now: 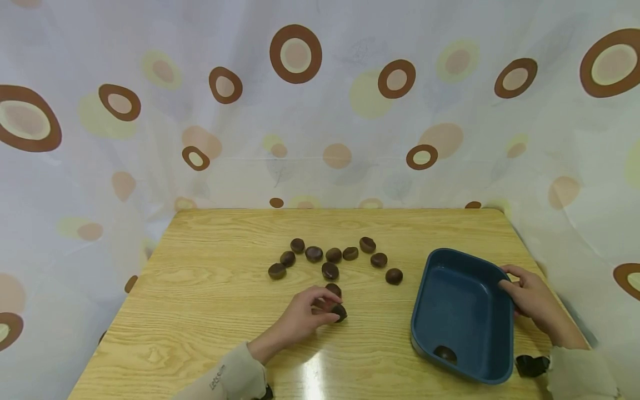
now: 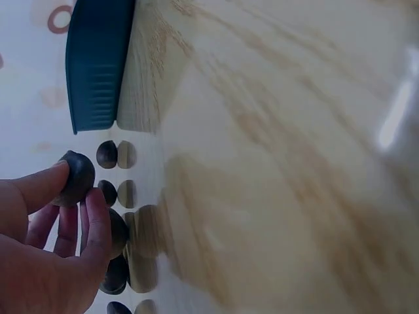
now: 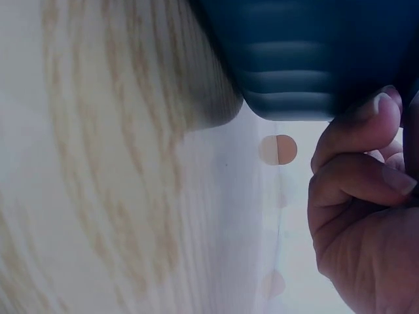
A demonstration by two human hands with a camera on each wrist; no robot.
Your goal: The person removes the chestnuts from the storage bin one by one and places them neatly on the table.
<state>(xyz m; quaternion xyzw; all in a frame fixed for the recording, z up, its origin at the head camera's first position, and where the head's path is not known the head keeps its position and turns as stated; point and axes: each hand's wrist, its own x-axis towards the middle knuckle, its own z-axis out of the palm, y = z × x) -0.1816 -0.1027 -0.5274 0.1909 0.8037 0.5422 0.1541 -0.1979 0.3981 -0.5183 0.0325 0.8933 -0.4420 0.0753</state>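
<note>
My left hand [image 1: 305, 314] pinches a dark brown chestnut [image 1: 340, 313] between thumb and fingers, just above the table. In the left wrist view this chestnut [image 2: 79, 179] stands apart from the tabletop. Right behind it lies another chestnut [image 1: 333, 289], partly hidden by the fingers. Farther back, several chestnuts [image 1: 314, 254] form a zigzag row, with one chestnut [image 1: 330, 271] below its middle. On the right, my right hand [image 1: 532, 297] grips the rim of a blue rectangular basin [image 1: 422, 300], thumb over the edge. A chestnut [image 1: 445, 354] lies inside, at the basin's near end.
The wood-grain table [image 1: 210, 311] reaches back to a patterned curtain [image 1: 320, 128] that also hangs along both sides. Beside the basin's near right corner a black strap [image 1: 532, 365] shows at the right sleeve. Light glares off the near tabletop.
</note>
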